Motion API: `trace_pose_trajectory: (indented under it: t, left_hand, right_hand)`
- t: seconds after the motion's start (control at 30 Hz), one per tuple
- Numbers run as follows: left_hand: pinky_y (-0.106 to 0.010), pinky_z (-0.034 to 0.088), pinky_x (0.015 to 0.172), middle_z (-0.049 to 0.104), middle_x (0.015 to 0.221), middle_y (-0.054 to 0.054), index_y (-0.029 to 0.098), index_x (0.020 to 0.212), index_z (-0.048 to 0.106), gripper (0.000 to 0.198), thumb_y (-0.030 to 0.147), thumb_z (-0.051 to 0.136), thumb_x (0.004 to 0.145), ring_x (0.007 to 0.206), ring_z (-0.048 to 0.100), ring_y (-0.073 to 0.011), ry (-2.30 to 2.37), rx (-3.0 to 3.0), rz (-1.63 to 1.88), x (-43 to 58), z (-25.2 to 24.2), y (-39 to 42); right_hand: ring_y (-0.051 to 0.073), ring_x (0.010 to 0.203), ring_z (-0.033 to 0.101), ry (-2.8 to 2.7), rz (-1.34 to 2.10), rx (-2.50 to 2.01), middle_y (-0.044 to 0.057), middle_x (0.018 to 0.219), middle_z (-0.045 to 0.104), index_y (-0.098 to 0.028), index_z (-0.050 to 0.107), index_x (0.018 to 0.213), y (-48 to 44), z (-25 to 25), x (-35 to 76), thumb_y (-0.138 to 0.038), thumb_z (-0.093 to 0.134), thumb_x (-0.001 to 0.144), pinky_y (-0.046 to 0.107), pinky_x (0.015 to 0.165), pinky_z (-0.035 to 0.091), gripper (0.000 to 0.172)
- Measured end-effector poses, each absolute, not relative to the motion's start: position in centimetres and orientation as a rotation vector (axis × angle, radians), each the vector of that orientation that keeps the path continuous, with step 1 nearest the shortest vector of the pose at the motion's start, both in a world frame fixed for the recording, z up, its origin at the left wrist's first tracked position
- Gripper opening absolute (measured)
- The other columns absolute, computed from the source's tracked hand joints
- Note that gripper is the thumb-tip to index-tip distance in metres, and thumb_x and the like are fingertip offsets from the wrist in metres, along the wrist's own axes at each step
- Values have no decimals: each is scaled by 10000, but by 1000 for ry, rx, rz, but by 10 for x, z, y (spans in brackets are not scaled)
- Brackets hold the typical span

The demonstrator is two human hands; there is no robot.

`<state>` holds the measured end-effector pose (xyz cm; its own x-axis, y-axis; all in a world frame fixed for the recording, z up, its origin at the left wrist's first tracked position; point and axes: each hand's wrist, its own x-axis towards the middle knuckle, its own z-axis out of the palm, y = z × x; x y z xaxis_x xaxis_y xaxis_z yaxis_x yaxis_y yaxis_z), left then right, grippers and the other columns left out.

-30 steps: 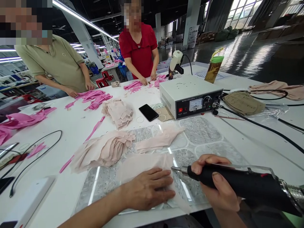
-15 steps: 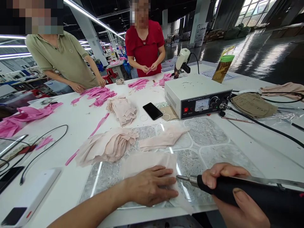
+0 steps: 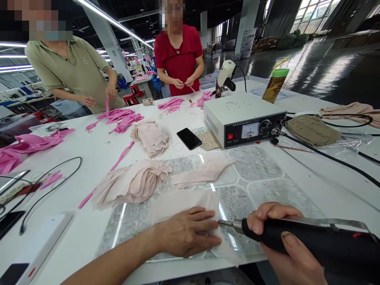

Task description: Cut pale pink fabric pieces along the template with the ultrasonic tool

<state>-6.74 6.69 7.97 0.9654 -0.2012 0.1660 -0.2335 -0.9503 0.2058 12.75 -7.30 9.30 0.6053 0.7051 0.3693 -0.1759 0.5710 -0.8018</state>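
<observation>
My left hand (image 3: pixel 190 233) lies flat, fingers stretched out, on a pale pink fabric piece (image 3: pixel 184 202) over a clear patterned mat (image 3: pixel 267 198). In my right hand (image 3: pixel 285 237) is a black-handled ultrasonic welding gun (image 3: pixel 308 239), gripped with the fingers wrapped round it. Its thin metal tip points left and meets the fabric's right edge, close to my left fingertips. Behind my left hand lie a fanned stack of pale pink fabric pieces (image 3: pixel 130 184) and a smaller folded piece (image 3: pixel 204 172).
A control box (image 3: pixel 249 128) with a cable stands behind the mat. Near it are a black phone (image 3: pixel 189 138), a bottle (image 3: pixel 275 86) and brown card patterns (image 3: pixel 313 128). A white power bank (image 3: pixel 44 245) lies at left. Two people handle pink strips (image 3: pixel 124 118) across the table.
The welding gun's tip has shifted slightly, still beside my left fingertips. My left hand stays in place. The person in green has lifted a pink strip. The view has shifted a little.
</observation>
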Motion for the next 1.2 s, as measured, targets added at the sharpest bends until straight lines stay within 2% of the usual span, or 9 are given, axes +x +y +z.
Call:
trace_pose_trajectory:
  t: [0.3,0.5,0.8,1.03,1.2]
  left_hand:
    - [-343,333,1137,640,1249,-57,207,1195,638,269,304,458,1020,1328,476,-230,-312,2874,220,-67,81,66]
    - [-343,334,1139,647,1243,-58,205,1187,643,279,309,440,1026,1327,479,-229,-317,2872,269,-66,82,66]
    - [-354,333,1143,627,1278,-57,217,1202,631,258,308,491,1006,1339,468,-231,-317,2876,236,-68,78,67]
    - [-355,330,1145,623,1296,-54,215,1202,632,263,308,479,1009,1344,460,-236,-319,2869,271,-68,76,67]
    - [-364,316,1151,609,1317,-55,219,1223,620,269,308,491,1004,1362,442,-243,-322,2869,237,-69,76,67]
  right_hand:
    - [151,588,573,-857,609,-793,35,813,555,-261,640,968,-75,85,133,-324,556,907,353,553,556,122]
    - [135,565,577,-811,607,-819,13,774,559,-264,631,869,-72,88,131,-326,608,892,330,564,559,70]
    - [123,540,579,-734,616,-809,9,739,572,-231,650,841,-81,100,125,-358,649,855,293,533,552,128]
    - [136,574,578,-807,636,-813,16,777,564,-254,638,902,-83,94,126,-336,587,891,322,559,556,97]
    - [157,541,584,-818,601,-872,21,709,573,-248,626,801,-79,103,125,-350,627,870,331,520,548,123]
